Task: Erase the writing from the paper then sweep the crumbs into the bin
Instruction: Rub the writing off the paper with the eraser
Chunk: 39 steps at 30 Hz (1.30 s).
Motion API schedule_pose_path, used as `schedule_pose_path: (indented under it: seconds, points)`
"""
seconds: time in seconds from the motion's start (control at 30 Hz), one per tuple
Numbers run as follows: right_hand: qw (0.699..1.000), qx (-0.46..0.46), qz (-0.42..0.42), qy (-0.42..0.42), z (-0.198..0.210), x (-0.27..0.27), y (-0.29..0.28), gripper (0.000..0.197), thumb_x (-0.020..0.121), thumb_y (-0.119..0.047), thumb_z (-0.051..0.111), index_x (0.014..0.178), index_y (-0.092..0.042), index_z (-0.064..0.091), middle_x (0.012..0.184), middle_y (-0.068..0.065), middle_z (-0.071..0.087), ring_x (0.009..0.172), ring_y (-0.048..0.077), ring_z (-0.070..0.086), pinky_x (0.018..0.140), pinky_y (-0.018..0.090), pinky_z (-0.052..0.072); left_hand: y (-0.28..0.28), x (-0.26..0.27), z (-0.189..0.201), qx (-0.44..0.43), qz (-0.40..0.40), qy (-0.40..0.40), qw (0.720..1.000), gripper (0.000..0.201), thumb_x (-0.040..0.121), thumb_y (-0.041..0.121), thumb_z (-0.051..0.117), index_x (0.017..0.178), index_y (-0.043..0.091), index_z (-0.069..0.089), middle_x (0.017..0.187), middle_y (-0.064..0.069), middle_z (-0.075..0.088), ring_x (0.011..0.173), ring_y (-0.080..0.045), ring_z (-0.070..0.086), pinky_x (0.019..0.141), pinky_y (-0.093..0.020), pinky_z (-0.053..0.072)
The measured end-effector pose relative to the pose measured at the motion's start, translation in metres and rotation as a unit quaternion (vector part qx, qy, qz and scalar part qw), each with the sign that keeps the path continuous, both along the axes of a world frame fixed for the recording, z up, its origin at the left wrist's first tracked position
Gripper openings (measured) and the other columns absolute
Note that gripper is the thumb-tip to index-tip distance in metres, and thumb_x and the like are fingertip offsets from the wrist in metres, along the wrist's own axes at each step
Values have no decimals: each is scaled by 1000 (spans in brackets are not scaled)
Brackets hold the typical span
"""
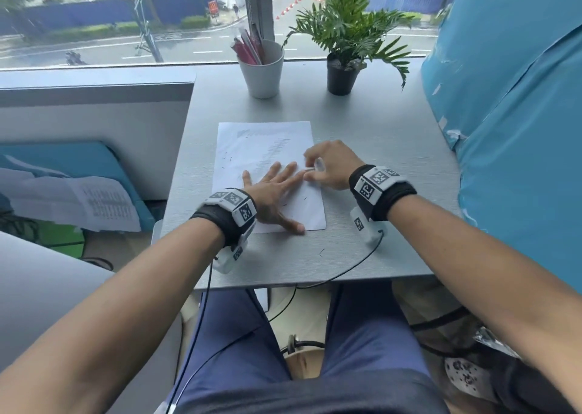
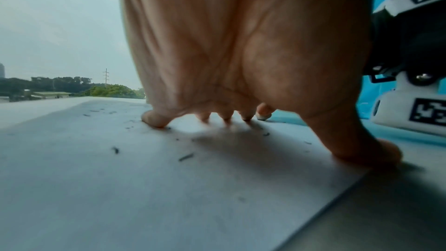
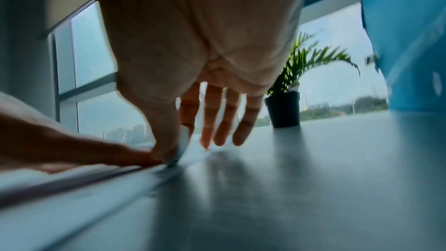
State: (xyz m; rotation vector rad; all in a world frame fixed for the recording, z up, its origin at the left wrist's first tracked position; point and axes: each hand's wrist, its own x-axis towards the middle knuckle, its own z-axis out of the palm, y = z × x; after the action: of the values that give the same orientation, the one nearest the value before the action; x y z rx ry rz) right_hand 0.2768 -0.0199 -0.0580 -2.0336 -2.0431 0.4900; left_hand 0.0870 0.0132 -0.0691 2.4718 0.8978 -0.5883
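Note:
A white sheet of paper (image 1: 252, 149) lies in the middle of the grey desk (image 1: 378, 149), with faint pencil writing near its top. My left hand (image 1: 274, 190) lies flat on the sheet, fingers spread, pressing it down. At the paper's right edge my right hand (image 1: 327, 165) pinches a small white eraser (image 1: 318, 165) between thumb and forefinger, its tip on the paper (image 3: 178, 156). Dark eraser crumbs (image 2: 185, 156) are scattered over the sheet and a few lie on the desk (image 1: 321, 252). No bin is in view.
A white cup of pens (image 1: 261, 70) and a potted plant (image 1: 343, 73) stand at the back of the desk by the window. A blue covered shape (image 1: 516, 114) rises along the right side. A low partition (image 1: 94, 98) borders the left.

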Motion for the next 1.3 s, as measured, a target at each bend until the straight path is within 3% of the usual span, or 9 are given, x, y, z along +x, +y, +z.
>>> schedule_pose_path:
  seconds: [0.2,0.43,0.57,0.67,0.9,1.0,1.07,1.2,1.3]
  points:
    - [995,-42,81,-41,-4,7,16,31,91,-35,60,108,-10,62,102,6,70,97,30,60,87,42,46,22,-23,8,12,-67,9,998,126,70,78,63,156,30,-17,161,4,-28,148,-20,-24,119,-62,-6]
    - [989,-67,105,-85,5,8,30,23,89,-32,64,101,-14,65,109,6,69,102,30,59,89,40,47,-54,-13,-9,-5,-181,-52,982,113,83,76,48,155,20,-20,160,-2,-28,147,-21,-26,119,-44,-14]
    - [982,-95,128,-98,12,12,36,18,90,-33,64,94,-16,60,105,1,65,98,26,56,86,35,44,-39,-8,-1,-27,-102,-121,987,109,86,73,47,156,18,-16,160,-2,-26,149,-18,-20,122,-45,-9]
    - [979,-104,134,-110,19,9,39,17,90,-34,64,86,-22,53,96,-1,60,88,21,49,77,30,38,-22,-6,0,28,-11,-38,999,113,84,81,36,154,13,-20,158,-9,-31,148,-26,-25,123,-49,-6]
    - [980,-124,131,-86,23,10,39,13,89,-30,63,88,-20,55,96,2,64,87,23,53,79,32,43,-71,23,-8,-18,-185,-51,981,102,90,76,36,156,19,-17,160,-2,-27,148,-18,-25,122,-46,-10]
    - [981,-115,130,-87,18,12,36,17,90,-30,63,84,-20,51,104,5,66,88,22,50,77,30,39,-68,12,-1,-90,-174,-135,971,91,95,62,45,159,21,-6,164,2,-16,150,-10,-16,122,-37,-11]
    - [981,-112,129,-94,15,13,35,17,90,-30,63,84,-20,50,106,6,66,89,22,48,79,31,39,-49,-10,4,-48,-124,-167,977,88,96,62,39,159,20,-4,164,0,-14,151,-11,-14,123,-41,-8]
    - [980,-117,127,-96,17,10,36,17,90,-29,63,85,-19,51,103,3,63,90,21,48,77,30,38,-18,-53,2,44,-32,-19,998,103,83,80,21,155,17,-17,160,-2,-28,148,-18,-25,123,-40,-10]
    - [979,-122,126,-100,20,7,38,16,90,-27,64,85,-18,52,94,0,58,88,20,45,75,27,33,-43,-46,-5,34,-88,-13,995,101,88,78,25,153,18,-22,157,-3,-33,145,-19,-31,123,-43,-9]
